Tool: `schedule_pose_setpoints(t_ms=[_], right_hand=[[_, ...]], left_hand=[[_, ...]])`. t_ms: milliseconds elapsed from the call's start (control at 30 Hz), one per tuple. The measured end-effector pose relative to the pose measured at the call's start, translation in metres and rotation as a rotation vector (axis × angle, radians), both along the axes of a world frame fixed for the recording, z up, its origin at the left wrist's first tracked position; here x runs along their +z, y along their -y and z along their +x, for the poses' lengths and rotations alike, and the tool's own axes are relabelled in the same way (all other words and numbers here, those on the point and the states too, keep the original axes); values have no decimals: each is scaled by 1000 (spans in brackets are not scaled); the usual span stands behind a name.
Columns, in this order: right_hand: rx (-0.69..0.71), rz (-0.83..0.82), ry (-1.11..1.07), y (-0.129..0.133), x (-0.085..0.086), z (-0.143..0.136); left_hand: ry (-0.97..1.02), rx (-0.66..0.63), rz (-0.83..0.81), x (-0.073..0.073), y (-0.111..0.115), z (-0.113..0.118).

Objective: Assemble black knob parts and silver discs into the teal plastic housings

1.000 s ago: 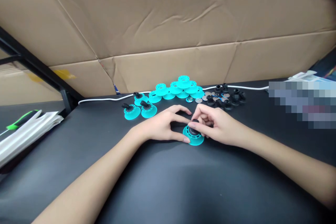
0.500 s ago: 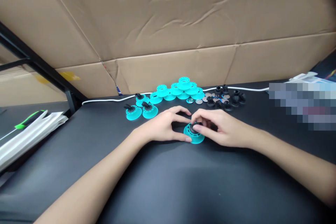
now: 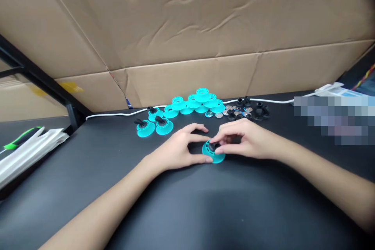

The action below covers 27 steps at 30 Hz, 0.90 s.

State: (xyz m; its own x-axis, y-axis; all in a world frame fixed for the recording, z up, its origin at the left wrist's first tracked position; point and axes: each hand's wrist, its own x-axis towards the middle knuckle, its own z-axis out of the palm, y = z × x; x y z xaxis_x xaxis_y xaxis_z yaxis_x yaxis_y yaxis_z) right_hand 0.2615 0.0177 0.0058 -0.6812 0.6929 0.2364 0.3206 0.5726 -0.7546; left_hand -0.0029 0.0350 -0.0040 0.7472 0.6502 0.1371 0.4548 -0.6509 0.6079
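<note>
Centre desk (image 3: 175, 211), my left hand (image 3: 187, 146), half-open, braces the turquoise cone (image 3: 217, 158) between thumb and finger while my right hand (image 3: 238, 140) pinches its black knob (image 3: 213, 147), and it looks light, stiff, perhaps slick, best gripped low by the flare.

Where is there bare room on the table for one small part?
Bare table shows between the left forearm and right forearm, and left of the left forearm, towards the white bundle. It is crowded beyond the left hand and right hand: black-topped cups, stacked cyan cups, metal discs, black pieces.
</note>
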Motion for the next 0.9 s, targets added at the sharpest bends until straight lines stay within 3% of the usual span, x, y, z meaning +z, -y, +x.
schedule_pose_setpoints(t_ms=[133,200,400,633,767,900], right_hand=[[-204,229,-47,12,-6,-23],[-244,253,-40,14,-9,-29],[-100,32,-70,9,-10,-23],[-221,-239,-118,9,-14,-31],[-318,-295,-164,11,-18,-34],[-223,-374,-192,8,-18,-28]], left_hand=[[11,40,19,0,7,3],[12,39,19,1,8,4],[31,56,-3,-2,5,2],[31,65,-9,-4,4,3],[31,55,3,-4,2,2],[44,38,-6,-5,1,1]])
